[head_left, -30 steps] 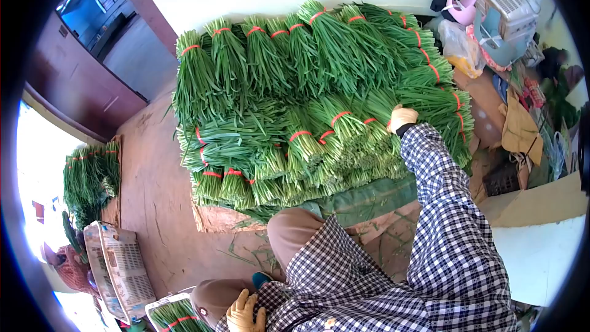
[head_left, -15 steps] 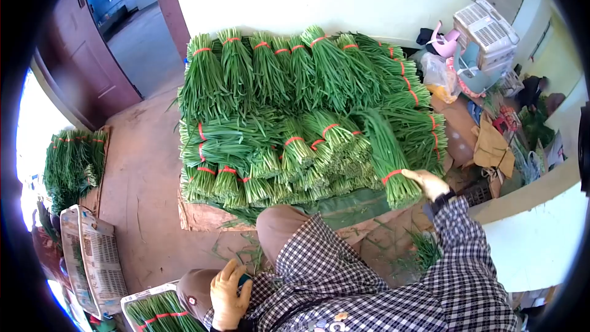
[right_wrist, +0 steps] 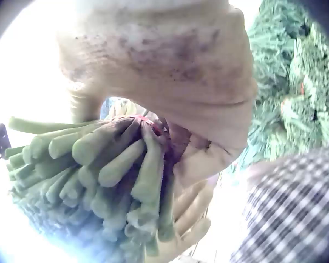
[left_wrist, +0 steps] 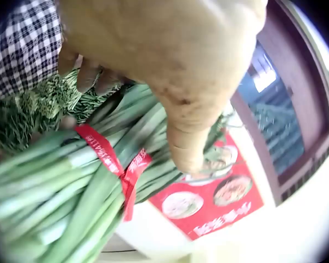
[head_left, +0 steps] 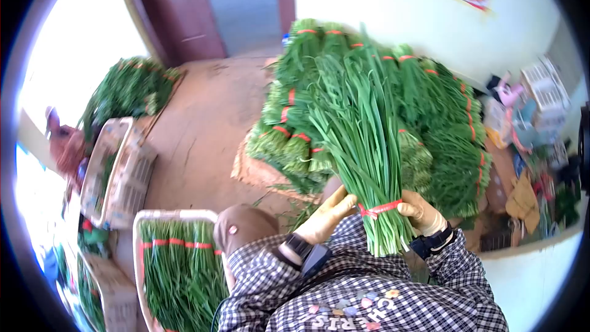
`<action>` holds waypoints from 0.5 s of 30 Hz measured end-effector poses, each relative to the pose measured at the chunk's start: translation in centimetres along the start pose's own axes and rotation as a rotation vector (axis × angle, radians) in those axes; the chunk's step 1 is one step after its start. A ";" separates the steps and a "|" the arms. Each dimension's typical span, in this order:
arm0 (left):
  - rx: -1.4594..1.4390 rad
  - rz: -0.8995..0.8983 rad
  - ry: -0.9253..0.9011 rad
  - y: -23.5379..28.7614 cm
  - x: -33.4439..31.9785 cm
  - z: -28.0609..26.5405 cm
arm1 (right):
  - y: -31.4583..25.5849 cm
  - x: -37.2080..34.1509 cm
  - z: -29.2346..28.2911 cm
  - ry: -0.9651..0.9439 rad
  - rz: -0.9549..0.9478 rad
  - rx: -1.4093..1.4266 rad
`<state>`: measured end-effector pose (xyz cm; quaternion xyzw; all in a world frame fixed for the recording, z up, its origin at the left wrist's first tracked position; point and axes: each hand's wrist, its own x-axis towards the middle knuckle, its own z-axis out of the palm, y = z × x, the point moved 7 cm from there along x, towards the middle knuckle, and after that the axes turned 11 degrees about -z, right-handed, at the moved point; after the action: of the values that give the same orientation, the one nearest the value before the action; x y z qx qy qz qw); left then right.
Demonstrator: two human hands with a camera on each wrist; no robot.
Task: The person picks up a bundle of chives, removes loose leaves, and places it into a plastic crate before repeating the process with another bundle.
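A bunch of long green leafy stalks with a red band (head_left: pixel 369 141) is held upright before the checked top, cut ends down. On its right side the gloved right hand (head_left: pixel 421 214) grips it at the band. The gloved left hand (head_left: pixel 326 216) lies against its left side with fingers extended, thumb up. In the left wrist view the left hand (left_wrist: pixel 164 60) spans the banded stalks (left_wrist: pixel 60 186), thumb stretched over the leaves. The right wrist view shows the cut ends (right_wrist: pixel 93 175) under the right hand (right_wrist: pixel 170 71), some fingers hidden.
Banded bunches (head_left: pixel 455 147) are piled on the floor by the wall. A white crate (head_left: pixel 137 270) of bunches stands at lower left, another crate (head_left: pixel 132 172) behind it. More greens (head_left: pixel 126 92) lie near the doorway. Bags and baskets clutter the right side.
The right hand has lifted a bunch off the pile and brought it in front of the body. The left hand has risen from the knee to the bunch. The view has turned left.
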<state>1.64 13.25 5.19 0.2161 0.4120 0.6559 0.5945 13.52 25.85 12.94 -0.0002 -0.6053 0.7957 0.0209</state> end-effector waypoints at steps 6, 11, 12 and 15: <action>-0.656 0.255 0.130 0.4 -3.2 -3.3 | 2.8 5.3 2.6 -0.185 0.154 -0.492; -0.791 0.355 0.158 -0.7 -3.6 -7.7 | -1.4 7.9 3.9 0.075 -0.130 -0.776; -0.753 0.394 0.212 -0.6 -3.8 -8.2 | -2.7 8.2 5.9 0.062 -0.177 -0.845; -0.730 0.424 0.248 -1.1 -3.6 -8.7 | -3.8 9.1 11.4 -0.227 -0.520 -1.142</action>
<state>-3.71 7.29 0.08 -0.0088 0.1679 0.8871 0.4299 4.21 16.14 19.87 0.2201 -0.9128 0.3118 0.1455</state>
